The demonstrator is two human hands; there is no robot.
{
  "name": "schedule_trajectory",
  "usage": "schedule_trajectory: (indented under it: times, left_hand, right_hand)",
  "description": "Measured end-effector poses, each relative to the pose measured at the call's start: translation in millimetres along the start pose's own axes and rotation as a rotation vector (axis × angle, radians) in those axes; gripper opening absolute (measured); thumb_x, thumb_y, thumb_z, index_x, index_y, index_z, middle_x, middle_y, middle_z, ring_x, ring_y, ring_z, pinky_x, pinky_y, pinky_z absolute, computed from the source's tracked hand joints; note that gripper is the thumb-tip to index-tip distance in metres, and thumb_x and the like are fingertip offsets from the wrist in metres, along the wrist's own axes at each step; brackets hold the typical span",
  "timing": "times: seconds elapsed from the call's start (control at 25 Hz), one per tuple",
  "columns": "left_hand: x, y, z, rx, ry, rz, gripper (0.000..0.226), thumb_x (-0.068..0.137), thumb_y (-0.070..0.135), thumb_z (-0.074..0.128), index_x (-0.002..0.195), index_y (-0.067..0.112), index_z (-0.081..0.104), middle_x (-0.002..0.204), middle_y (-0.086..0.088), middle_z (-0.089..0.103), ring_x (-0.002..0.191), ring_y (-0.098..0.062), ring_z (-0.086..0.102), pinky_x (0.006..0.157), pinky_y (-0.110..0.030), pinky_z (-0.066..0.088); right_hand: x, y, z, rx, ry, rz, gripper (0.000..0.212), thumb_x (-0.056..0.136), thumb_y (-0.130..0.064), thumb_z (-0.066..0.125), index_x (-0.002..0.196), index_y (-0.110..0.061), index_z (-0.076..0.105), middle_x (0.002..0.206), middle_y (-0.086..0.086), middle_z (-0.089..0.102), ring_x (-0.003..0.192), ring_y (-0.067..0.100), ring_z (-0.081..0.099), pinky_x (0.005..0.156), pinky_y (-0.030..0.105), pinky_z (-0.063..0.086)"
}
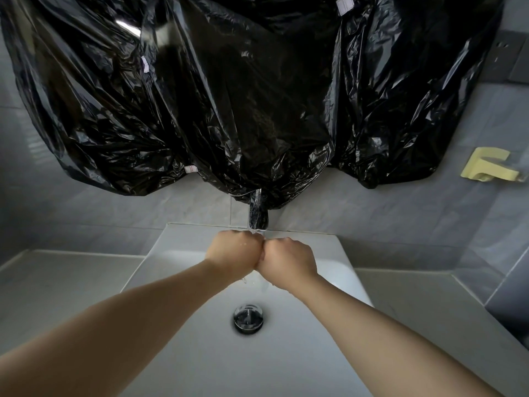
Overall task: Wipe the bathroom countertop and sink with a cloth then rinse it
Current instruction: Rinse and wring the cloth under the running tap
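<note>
Both of my hands are over the white sink [183,353], just under the chrome faucet spout [258,216]. My left hand [233,257] and my right hand [289,262] are balled into fists, pressed knuckle to knuckle, backs facing up. Water runs from the spout onto them and drips below the wrists. No cloth shows in view; the palms and whatever lies under the fingers are hidden.
Black plastic sheeting [243,90] hangs over the wall above the faucet. The chrome drain [248,316] sits in the basin below my hands. Grey countertop [57,282] flanks the sink on both sides. A yellow holder [489,167] is fixed to the right wall.
</note>
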State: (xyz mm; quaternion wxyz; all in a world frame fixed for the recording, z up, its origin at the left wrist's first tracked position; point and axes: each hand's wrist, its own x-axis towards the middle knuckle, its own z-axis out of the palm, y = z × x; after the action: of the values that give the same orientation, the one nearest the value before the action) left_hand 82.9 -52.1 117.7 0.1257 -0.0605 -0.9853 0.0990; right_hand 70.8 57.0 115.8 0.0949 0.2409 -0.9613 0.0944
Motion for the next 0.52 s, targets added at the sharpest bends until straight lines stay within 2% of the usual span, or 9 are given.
schedule_trajectory:
  times: [0.12, 0.2, 0.28, 0.36, 0.4, 0.44, 0.52]
  left_hand:
    - [-4, -2, 6, -0.113, 0.103, -0.008, 0.023, 0.091, 0.020, 0.040, 0.112, 0.013, 0.047, 0.111, -0.004, 0.058, 0.099, -0.028, 0.058, 0.070, -0.032, 0.043]
    - [-6, -6, 9, -0.205, 0.144, -0.013, 0.029, 0.088, 0.019, 0.047, 0.116, 0.016, 0.043, 0.109, -0.003, 0.055, 0.097, -0.028, 0.058, 0.066, -0.032, 0.041]
    - [-4, -12, 11, -0.351, -0.005, -0.086, 0.025, 0.087, 0.021, 0.052, 0.111, 0.019, 0.046, 0.103, -0.003, 0.058, 0.087, -0.026, 0.060, 0.061, -0.029, 0.042]
    - [-3, -20, 10, -0.866, -0.277, -0.263, 0.013, 0.084, 0.015, 0.057, 0.094, 0.018, 0.051, 0.083, -0.004, 0.057, 0.066, -0.017, 0.057, 0.051, -0.026, 0.044]
    - [-4, -22, 8, -1.136, -0.416, -0.334, 0.011, 0.082, 0.010, 0.058, 0.087, 0.018, 0.051, 0.075, -0.003, 0.052, 0.056, -0.013, 0.051, 0.047, -0.023, 0.043]
    - [-6, -24, 5, -1.314, -0.547, -0.358, 0.013, 0.081, 0.006, 0.057, 0.082, 0.018, 0.052, 0.069, -0.002, 0.047, 0.051, -0.011, 0.044, 0.044, -0.020, 0.040]
    - [-11, -24, 1, -1.467, -0.741, -0.340, 0.020, 0.080, 0.000, 0.053, 0.073, 0.019, 0.051, 0.061, 0.002, 0.041, 0.047, -0.009, 0.035, 0.041, -0.016, 0.033]
  right_hand:
    - [-1, 4, 2, 0.116, -0.044, 0.069, 0.016, 0.085, -0.028, 0.044, 0.082, -0.019, 0.057, 0.080, 0.004, 0.062, 0.072, 0.027, 0.052, 0.059, 0.028, 0.037]
    - [0, 11, 3, 0.387, -0.151, 0.177, 0.016, 0.081, -0.029, 0.057, 0.092, -0.019, 0.051, 0.090, 0.001, 0.060, 0.080, 0.025, 0.057, 0.059, 0.028, 0.041]
    - [0, 14, 0, 0.742, -0.181, 0.228, 0.040, 0.075, -0.019, 0.068, 0.103, -0.021, 0.040, 0.101, 0.001, 0.054, 0.086, 0.020, 0.056, 0.057, 0.026, 0.044]
    - [-6, 15, -5, 0.927, -0.085, 0.126, 0.053, 0.075, -0.005, 0.065, 0.116, -0.024, 0.036, 0.119, 0.004, 0.046, 0.093, 0.018, 0.053, 0.060, 0.020, 0.045]
    - [-9, 16, -5, 0.876, -0.049, 0.026, 0.058, 0.076, 0.000, 0.061, 0.123, -0.023, 0.037, 0.130, 0.004, 0.041, 0.100, 0.017, 0.051, 0.066, 0.018, 0.044]
    - [-13, 16, -2, 0.675, -0.017, -0.091, 0.063, 0.076, 0.002, 0.057, 0.130, -0.022, 0.035, 0.137, 0.002, 0.036, 0.105, 0.017, 0.049, 0.072, 0.018, 0.042]
    - [-17, 19, 15, 0.048, 0.164, -0.246, 0.075, 0.070, -0.001, 0.063, 0.135, -0.023, 0.034, 0.139, -0.003, 0.036, 0.107, 0.021, 0.051, 0.079, 0.029, 0.040]
